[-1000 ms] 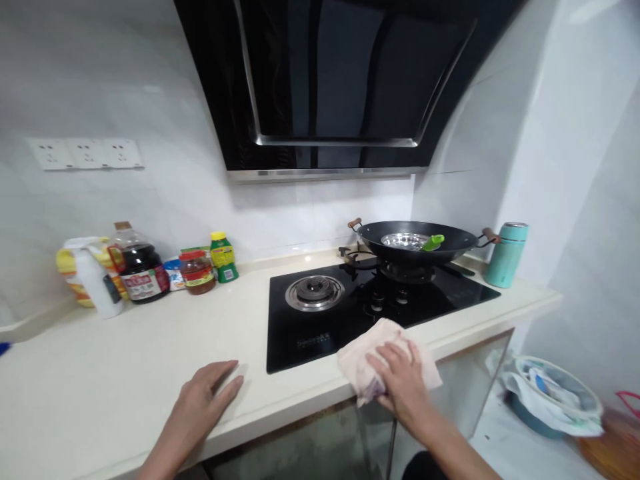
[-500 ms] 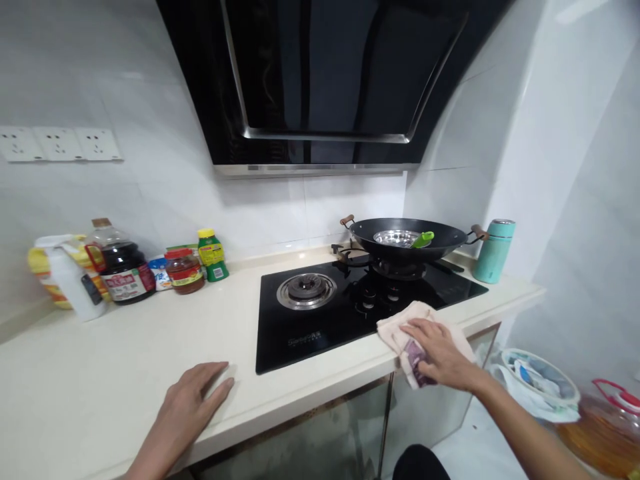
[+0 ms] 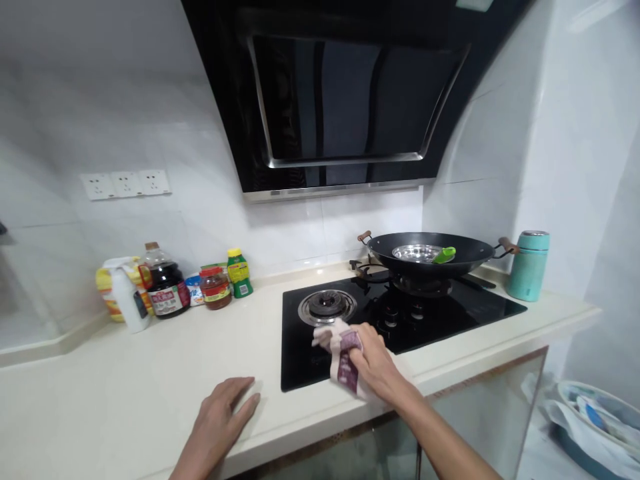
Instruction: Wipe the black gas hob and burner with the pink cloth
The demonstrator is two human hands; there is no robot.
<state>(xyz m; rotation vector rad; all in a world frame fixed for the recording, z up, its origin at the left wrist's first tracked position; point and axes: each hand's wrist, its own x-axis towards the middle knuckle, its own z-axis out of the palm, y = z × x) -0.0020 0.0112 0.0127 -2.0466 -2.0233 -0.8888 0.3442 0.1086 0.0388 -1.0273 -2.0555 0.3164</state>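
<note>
Cloth (image 3: 345,367) slides left along the counter's front edge (image 3: 300,430), right hand (image 3: 374,360) clutching it, left hand (image 3: 220,413) spread; swept back, it may snag the burner (image 3: 327,305).

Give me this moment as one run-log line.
right hand: gripping pink-and-purple cloth over front edge of gas cooktop | left hand: empty, at countertop | wok: on cooktop's right side

A pale pink and purple fabric cloth (image 3: 345,373) is held in the grip of the right hand (image 3: 374,357) over the front edge of a black glass-topped cooktop (image 3: 306,363). The left hand (image 3: 219,415) is rested on the long cream-coloured bench (image 3: 170,367). A wide black metal wok (image 3: 425,269) with wooden handles is set on the cooktop's right side, with a shiny metal dish (image 3: 413,253) inside.
</note>
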